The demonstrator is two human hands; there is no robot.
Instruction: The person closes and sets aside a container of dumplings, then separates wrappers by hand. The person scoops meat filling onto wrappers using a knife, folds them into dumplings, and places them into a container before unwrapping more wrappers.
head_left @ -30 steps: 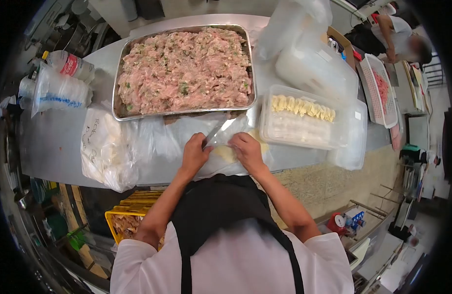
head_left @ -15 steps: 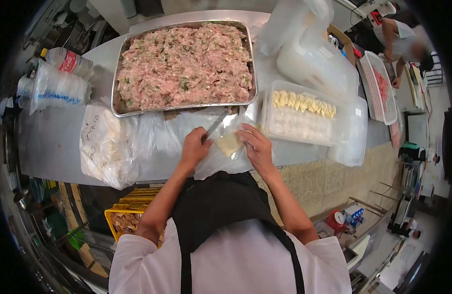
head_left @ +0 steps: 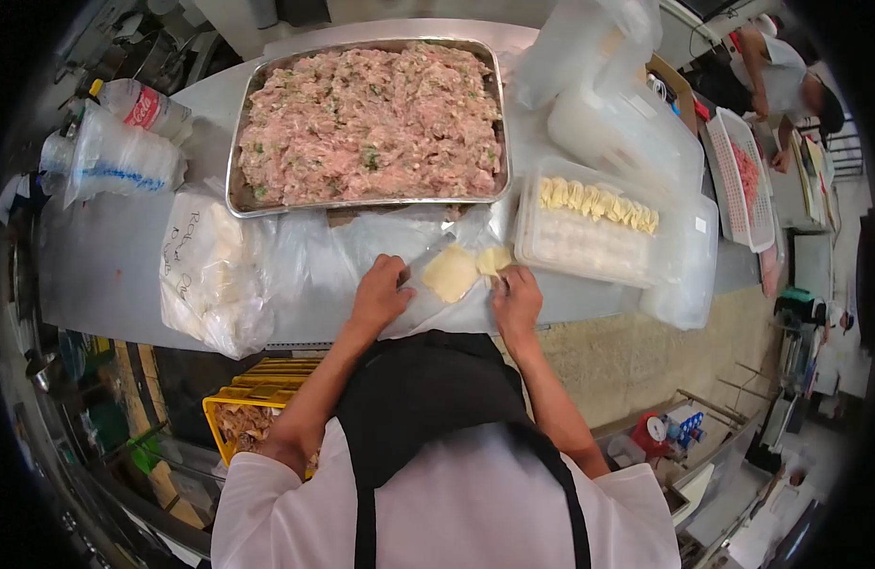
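In my left hand is a flat metal spreader, its blade pointing up and to the right. Thin pale dough wrappers lie on clear plastic between my two hands. My right hand has its fingers closed on the lower edge of a small dough wrapper, which looks partly folded. Beyond my hands stands a metal tray heaped with minced meat flecked with green. To the right, a clear plastic container holds a row of folded dumplings.
A plastic bag of pale contents lies left, with a cola bottle and wrapped plastic cups behind it. More plastic boxes stand right. A yellow crate sits below the table. Another person stands at far right.
My right hand has moved right and slightly down, and a small wrapper now shows in its fingers. The wrappers between my hands are more exposed. The view has shifted slightly.
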